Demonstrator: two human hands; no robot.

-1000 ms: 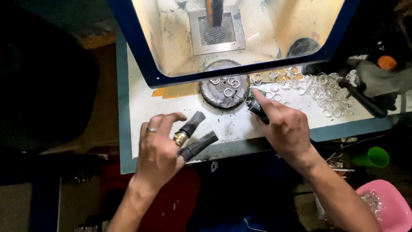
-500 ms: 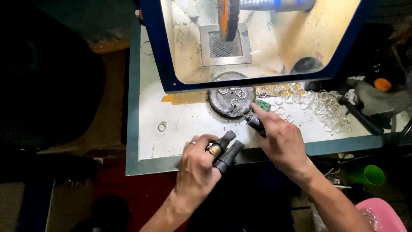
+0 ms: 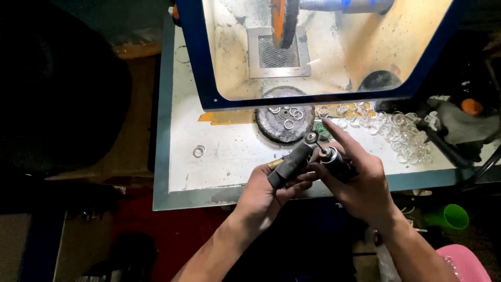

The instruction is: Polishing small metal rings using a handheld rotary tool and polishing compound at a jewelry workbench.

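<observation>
My left hand [image 3: 266, 193] has dark covers on its thumb and forefinger and pinches a small brass-coloured ring [image 3: 275, 164] at the bench's front edge. My right hand [image 3: 360, 183] grips a dark rotary handpiece [image 3: 336, 162] whose small round grey wheel [image 3: 311, 138] sits against my left fingertips, forefinger stretched along the tool. Behind them lies a round dark pad [image 3: 284, 122] with several metal rings on it.
A blue-framed polishing box [image 3: 313, 52] with an orange-edged buffing wheel [image 3: 279, 21] stands behind on the white bench [image 3: 229, 156]. Many clear rings [image 3: 402, 130] are spread at the right, two rings [image 3: 199, 151] at the left. A green cup [image 3: 451, 216] and pink tub [image 3: 464, 263] are below right.
Both hands have come together at the front edge. The handpiece left the dark pad and its wheel now meets the ring in my left fingers. The view shifted right.
</observation>
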